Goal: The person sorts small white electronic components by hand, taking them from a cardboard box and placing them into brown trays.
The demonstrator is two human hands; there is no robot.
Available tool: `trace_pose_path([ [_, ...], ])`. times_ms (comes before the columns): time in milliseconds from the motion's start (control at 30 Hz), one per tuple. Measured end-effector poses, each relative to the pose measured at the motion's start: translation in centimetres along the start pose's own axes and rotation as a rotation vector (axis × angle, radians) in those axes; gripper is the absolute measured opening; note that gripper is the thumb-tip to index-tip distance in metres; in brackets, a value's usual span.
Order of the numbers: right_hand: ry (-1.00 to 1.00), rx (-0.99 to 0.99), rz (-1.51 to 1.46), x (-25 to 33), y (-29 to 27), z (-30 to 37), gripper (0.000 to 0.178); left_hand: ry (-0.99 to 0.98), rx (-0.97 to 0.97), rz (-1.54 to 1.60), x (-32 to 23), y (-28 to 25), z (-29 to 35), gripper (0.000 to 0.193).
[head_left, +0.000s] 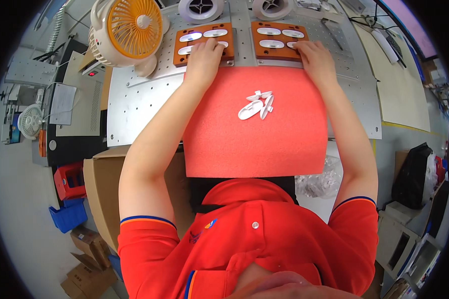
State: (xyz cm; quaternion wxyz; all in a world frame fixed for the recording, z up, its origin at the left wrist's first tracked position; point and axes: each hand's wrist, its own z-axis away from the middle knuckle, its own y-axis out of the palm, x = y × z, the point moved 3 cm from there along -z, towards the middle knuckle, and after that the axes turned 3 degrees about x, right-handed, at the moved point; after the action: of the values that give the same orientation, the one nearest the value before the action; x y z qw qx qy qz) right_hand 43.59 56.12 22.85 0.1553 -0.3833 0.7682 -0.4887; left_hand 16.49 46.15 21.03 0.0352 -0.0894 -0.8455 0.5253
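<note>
Loading check: L orange block (203,39), R orange block (282,39) both show 4 white ovals (272,44)

L hand (204,61) & R hand (316,59) each at its block's near-R oval, fingers curled; pinching vs. just touching: can't tell. 3 loose white pcs (250,110) on red mat (254,149), prob. not yet done.

Left hand (204,61) and right hand (318,61) are partly covering the left orange fixture (184,44) and right orange fixture (280,39).
Fingers (210,44) are overlapping a left white oval (224,44) and a right white oval (290,45), contact not reading clearly; top edge is cropping the fan (143,21), left white ring (201,20) and right white ring (273,17).
</note>
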Motion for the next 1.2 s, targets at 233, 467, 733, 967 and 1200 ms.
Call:
trace_pose_path([
  [233, -0.080, -0.047, 0.296, 2.1, -1.2, 0.6, 0.028, -0.022, 0.026, -0.056, -0.6, -0.6, 0.4, 0.040],
  [467, -0.567, 0.161, -0.322, 13.6, -2.3, 5.3, 0.028, 0.074, -0.104, 0.261, -3.5, -5.3, 5.4, 0.047],
  [733, -0.225, 0.048, -0.308, 11.6, 3.5, 2.7, 0.020, -0.351, -0.125, 0.601, 2.5, -11.7, 19.8, 0.039],
  [967, -0.212, 0.078, -0.349, 10.9, 3.2, 3.2, 0.025, -1.277, 0.190, 1.254, 8.1, -14.3, 38.9, 0.029],
  [1200, -0.218, 0.117, -0.266, 11.3, 3.3, 2.9, 0.024, -1.566, 0.652, 1.140, 5.4, 1.2, 53.7, 0.042],
])
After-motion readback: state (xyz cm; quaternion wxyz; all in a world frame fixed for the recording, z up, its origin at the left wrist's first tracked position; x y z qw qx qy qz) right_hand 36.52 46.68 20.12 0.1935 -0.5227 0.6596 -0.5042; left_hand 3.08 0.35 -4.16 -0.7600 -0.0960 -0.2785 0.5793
